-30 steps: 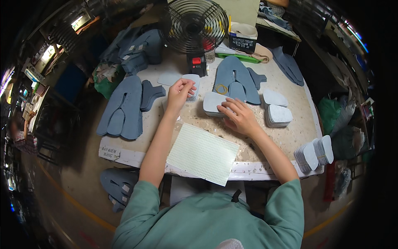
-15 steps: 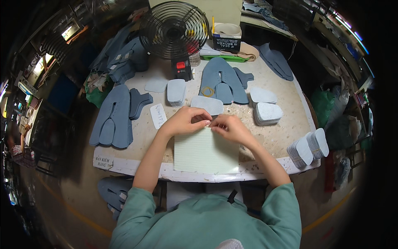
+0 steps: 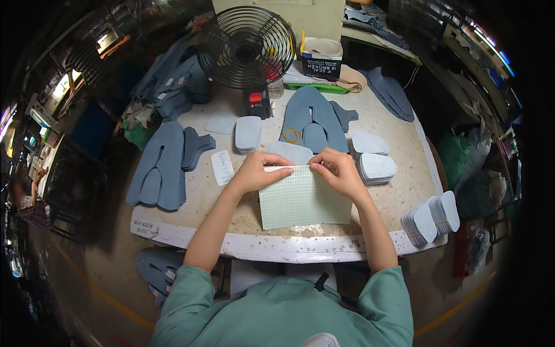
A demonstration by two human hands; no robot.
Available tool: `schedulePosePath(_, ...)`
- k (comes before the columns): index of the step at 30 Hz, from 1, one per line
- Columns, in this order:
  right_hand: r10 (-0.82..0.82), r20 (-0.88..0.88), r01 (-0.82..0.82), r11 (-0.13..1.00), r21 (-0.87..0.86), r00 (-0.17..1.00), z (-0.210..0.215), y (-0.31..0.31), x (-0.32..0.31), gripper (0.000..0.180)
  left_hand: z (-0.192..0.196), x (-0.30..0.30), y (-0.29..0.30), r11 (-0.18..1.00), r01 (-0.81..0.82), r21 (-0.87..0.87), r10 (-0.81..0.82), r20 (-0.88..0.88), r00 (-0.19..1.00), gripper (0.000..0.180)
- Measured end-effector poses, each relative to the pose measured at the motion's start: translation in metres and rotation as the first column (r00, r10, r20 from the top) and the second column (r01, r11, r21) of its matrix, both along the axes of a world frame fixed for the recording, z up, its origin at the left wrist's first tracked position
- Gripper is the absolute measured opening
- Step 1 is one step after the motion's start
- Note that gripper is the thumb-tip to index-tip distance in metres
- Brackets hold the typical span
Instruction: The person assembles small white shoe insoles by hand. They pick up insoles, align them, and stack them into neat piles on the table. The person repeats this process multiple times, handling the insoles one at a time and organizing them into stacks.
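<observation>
A pale green gridded sheet (image 3: 300, 199) lies flat on the speckled worktable (image 3: 399, 191) in front of me. My left hand (image 3: 261, 169) pinches its far edge near the left corner. My right hand (image 3: 335, 169) pinches the same edge toward the right. Just beyond my fingers lies a light blue-grey oval fabric piece (image 3: 291, 152). A small stack of similar pale pieces (image 3: 376, 168) sits right of my right hand.
A black wire fan (image 3: 247, 47) stands at the back. Large blue-grey cut shapes (image 3: 165, 165) lie at left and at centre back (image 3: 312, 115). Stacks of pale pieces (image 3: 430, 217) sit at the table's right front corner. A white tub (image 3: 322, 55) stands behind.
Both hands came back from the far pieces to the green sheet, which now lies squarely in front of me. They now pinch its far edge.
</observation>
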State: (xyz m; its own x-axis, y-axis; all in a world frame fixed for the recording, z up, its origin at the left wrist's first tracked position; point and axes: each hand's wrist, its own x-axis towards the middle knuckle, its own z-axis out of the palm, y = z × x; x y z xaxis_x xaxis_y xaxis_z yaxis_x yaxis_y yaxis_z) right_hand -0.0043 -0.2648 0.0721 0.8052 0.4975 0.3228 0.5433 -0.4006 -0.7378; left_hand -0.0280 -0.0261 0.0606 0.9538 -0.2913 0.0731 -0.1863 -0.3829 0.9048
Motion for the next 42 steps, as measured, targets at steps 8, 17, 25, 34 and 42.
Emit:
schedulePosePath(8, -0.125, 0.271, 0.099, 0.989, 0.11, 0.954, -0.016, 0.003, 0.001, 0.009, -0.005, 0.003, 0.003, 0.996, -0.038, -0.078, 0.035, -0.047, 0.998, 0.016)
schedulePosePath(17, -0.108, 0.345, 0.093, 0.994, 0.061, 0.932, -0.02, 0.005, 0.0, 0.011, -0.002, 0.001, 0.004, 0.992, -0.024, -0.122, 0.019, -0.039, 0.999, 0.016)
schedulePosePath(25, -0.115, 0.397, 0.078, 0.991, 0.11, 0.911, -0.022, 0.009, -0.002, 0.01, -0.002, 0.002, 0.004, 0.993, -0.021, -0.112, 0.015, -0.057, 0.998, 0.017)
schedulePosePath(34, -0.108, 0.33, 0.044, 0.98, 0.194, 0.938, -0.023, 0.016, -0.006, 0.025, -0.007, 0.003, 0.004, 0.992, 0.01, -0.123, -0.016, -0.047, 0.999, 0.017)
schedulePosePath(42, -0.119, 0.413, 0.045, 0.982, 0.185, 0.903, -0.021, 0.019, -0.011, 0.043, -0.008, 0.003, 0.004, 0.99, 0.022, -0.14, -0.03, -0.054, 0.998, 0.017)
